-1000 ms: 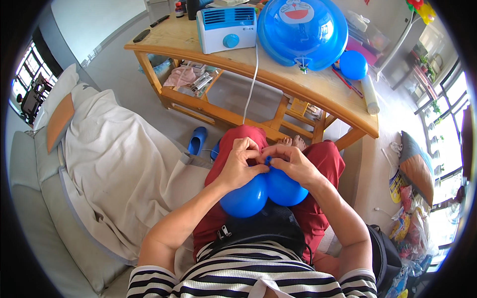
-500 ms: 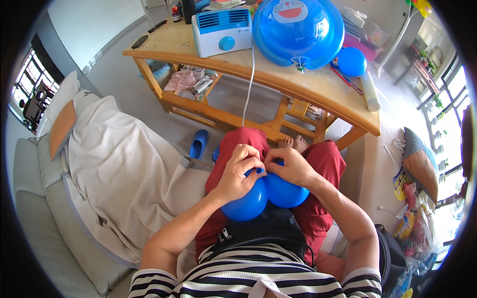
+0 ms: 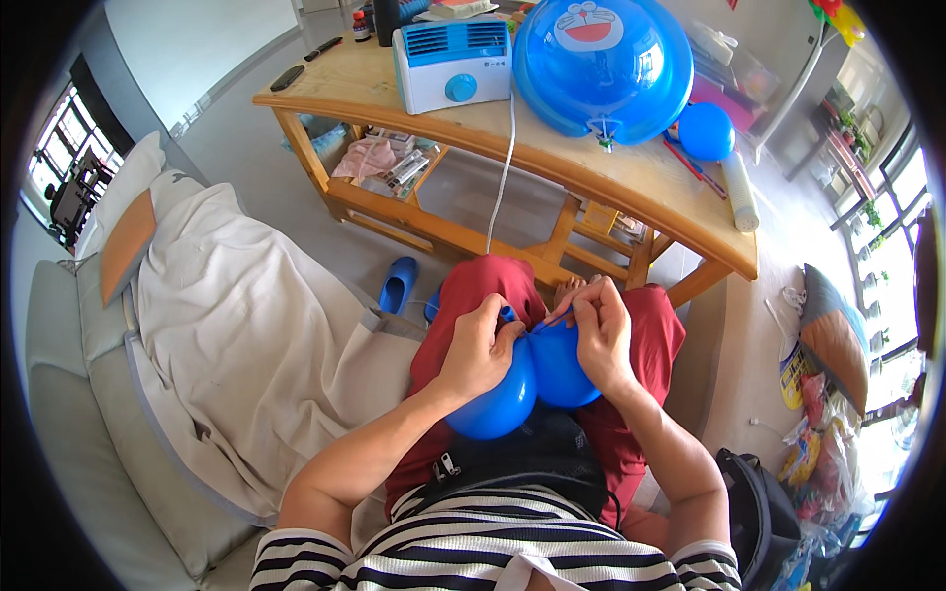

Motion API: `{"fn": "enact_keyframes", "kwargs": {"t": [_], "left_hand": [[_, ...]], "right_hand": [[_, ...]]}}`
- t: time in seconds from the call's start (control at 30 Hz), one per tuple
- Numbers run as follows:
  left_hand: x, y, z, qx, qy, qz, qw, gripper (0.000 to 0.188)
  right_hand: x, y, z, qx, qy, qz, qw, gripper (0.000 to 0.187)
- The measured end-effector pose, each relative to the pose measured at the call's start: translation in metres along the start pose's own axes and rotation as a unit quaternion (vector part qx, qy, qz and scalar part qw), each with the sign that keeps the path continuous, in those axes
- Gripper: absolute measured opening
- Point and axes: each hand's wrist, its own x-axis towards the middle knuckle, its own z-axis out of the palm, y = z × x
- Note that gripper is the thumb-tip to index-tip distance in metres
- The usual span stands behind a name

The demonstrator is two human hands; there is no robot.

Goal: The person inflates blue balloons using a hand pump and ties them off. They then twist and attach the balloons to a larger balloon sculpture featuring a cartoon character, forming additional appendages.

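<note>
At six o'clock from the bench (image 3: 345,84), left hand (image 3: 479,353) and right hand (image 3: 603,333) pinch blue balloon necks (image 3: 507,314), ideally kept taut.

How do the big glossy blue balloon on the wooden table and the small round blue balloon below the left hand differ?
The big glossy blue balloon dwarfs the small round blue balloon. The big one bears a printed design; the small one shows none. The big one is on the table; the small one is below the left hand. Both are inflated.
</note>
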Motion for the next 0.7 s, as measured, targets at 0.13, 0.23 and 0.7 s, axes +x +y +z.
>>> {"fn": "enact_keyframes", "kwargs": {"t": [0.13,0.23,0.7], "left_hand": [[0.008,0.001,-0.001,0.042,-0.013,-0.007,0.999,0.011],[0.009,-0.006,-0.004,0.061,0.0,-0.013,0.998,0.013],[0.029,-0.003,-0.023,-0.464,-0.189,-0.043,0.865,0.011]], "right_hand": [[-0.009,-0.024,0.007,-0.186,-0.056,-0.229,0.954,0.014],[-0.022,-0.026,0.008,-0.281,-0.148,-0.379,0.869,0.022],[-0.015,-0.008,-0.012,0.219,-0.003,0.17,0.961,0.011]]}}
